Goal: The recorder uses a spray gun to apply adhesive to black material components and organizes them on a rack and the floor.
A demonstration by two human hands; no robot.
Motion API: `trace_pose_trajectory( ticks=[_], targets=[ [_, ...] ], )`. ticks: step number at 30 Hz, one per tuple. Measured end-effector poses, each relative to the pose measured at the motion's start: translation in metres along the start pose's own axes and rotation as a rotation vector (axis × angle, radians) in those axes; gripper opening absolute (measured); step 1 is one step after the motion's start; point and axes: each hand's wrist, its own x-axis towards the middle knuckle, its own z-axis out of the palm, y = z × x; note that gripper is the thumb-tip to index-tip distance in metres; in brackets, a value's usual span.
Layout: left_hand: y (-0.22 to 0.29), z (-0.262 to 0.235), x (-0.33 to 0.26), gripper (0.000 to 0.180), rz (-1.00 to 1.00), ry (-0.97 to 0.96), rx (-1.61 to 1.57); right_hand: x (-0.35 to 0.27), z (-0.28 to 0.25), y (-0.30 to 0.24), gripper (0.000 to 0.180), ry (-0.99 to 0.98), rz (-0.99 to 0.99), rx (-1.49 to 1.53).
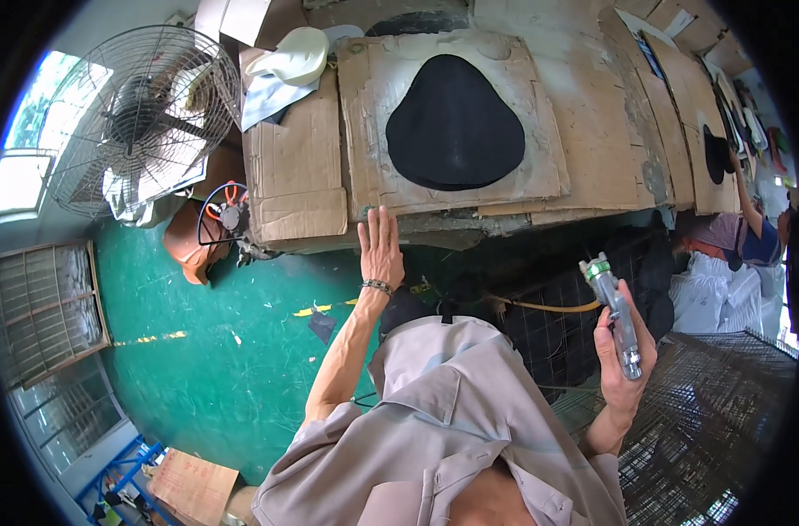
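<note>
My right hand (629, 373) is closed round a grey metal spray gun (611, 307) with a green ring at its nozzle, held up to the right of my body. A yellow hose (553, 307) runs near it; where it joins the gun I cannot make out. My left hand (382, 250) holds nothing. Its fingers are stretched out toward the front edge of the cardboard-covered table, and I cannot tell if they touch it. Beyond it, a black rounded-triangular piece (454, 127) lies flat on a cardboard sheet (364, 105), apart from both hands.
A large wire-caged fan (136, 123) stands at the left. A pale plastic container (294, 57) sits at the table's far left corner. Dark wire mesh (715, 421) fills the lower right. At the far right another person's arm (745, 197) reaches to a black piece (715, 153).
</note>
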Motion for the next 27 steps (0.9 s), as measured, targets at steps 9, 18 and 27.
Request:
trace_pose_trajectory(
  ticks=[9,18,27],
  targets=[
    [-0.037,0.088,-0.052,0.041,-0.251,-0.33,-0.355,0.009,-0.01,-0.002,0.056,-0.073,0.022,-0.08],
    [-0.125,0.213,-0.187,0.045,-0.466,-0.98,-0.23,0.018,0.009,-0.015,0.063,-0.373,0.048,0.153],
    [-0.112,0.224,-0.171,0.037,-0.999,-0.676,-0.906,0.036,0.016,0.006,0.053,0.036,-0.063,-0.019]
  ],
)
